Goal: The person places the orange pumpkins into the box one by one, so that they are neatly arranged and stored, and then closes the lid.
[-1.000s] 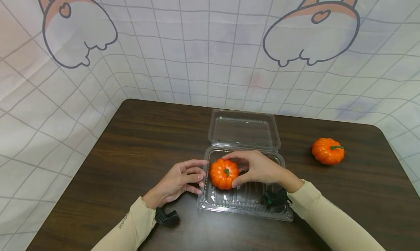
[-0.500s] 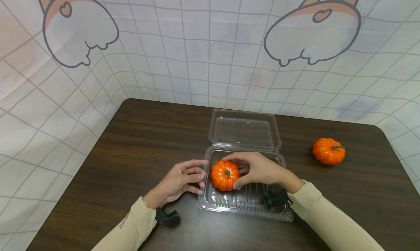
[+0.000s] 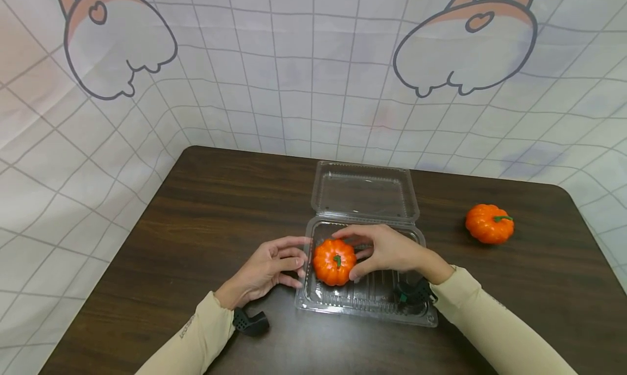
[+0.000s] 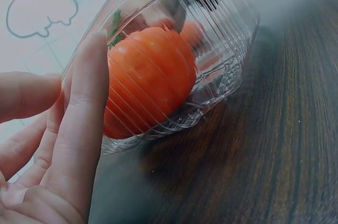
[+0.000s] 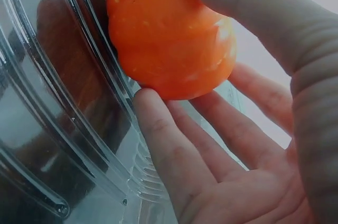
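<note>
A glossy, ribbed orange pumpkin with a green stem (image 3: pixel 335 263) sits in the open clear plastic container (image 3: pixel 352 306), left side, slightly nearer the front than a second ago, so apparently almost settled. The right hand (image 3: pixel 387 250) grips it; the left hand (image 3: pixel 266 266), fingers loosely extended, touches the container's left edge.

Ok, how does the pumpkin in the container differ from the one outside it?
Place: the container pumpkin is inside the clear container; the other pumpkin is directly on the table.
Pose: the container pumpkin's stem points mostly up; the other pumpkin's points sideways, to the right.
Contact: the right hand holds the container pumpkin; neither hand touches the other pumpkin.
Both are orange and ribbed, with green stems.
</note>
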Available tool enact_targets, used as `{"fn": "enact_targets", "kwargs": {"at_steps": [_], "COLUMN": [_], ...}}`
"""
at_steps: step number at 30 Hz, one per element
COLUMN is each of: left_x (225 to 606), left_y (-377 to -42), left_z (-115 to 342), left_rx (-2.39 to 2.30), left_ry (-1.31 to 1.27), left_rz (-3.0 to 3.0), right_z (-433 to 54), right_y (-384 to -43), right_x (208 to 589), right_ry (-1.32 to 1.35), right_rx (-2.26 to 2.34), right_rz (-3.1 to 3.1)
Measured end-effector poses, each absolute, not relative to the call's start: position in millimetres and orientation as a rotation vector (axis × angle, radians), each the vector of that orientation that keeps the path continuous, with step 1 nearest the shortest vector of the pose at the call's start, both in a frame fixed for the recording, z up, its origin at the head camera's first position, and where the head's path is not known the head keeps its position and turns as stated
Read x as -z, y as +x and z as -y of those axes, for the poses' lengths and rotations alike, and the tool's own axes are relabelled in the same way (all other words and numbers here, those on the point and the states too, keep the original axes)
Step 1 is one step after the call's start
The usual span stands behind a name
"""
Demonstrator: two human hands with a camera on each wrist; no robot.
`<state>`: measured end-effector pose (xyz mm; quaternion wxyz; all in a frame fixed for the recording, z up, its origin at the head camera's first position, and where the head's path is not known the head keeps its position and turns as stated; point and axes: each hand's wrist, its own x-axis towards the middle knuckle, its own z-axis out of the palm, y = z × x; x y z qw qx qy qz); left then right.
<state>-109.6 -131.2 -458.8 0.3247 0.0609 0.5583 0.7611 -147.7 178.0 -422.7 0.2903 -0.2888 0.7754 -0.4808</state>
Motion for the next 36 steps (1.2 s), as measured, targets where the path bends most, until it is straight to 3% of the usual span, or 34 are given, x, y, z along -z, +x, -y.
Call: {"fn": "enact_targets", "kwargs": {"at_steps": [36], "left_x": [461], "left_y": [-109], "left_z": [131], "left_rx": [-2.004], "left_ry": [0.2], "left_rz": [-1.469], "right_z": [-228], "right_y": [-131], "right_x": [389], "right_ry": [-0.729], "right_rx": [1.421], "right_rz": [-2.336]}}
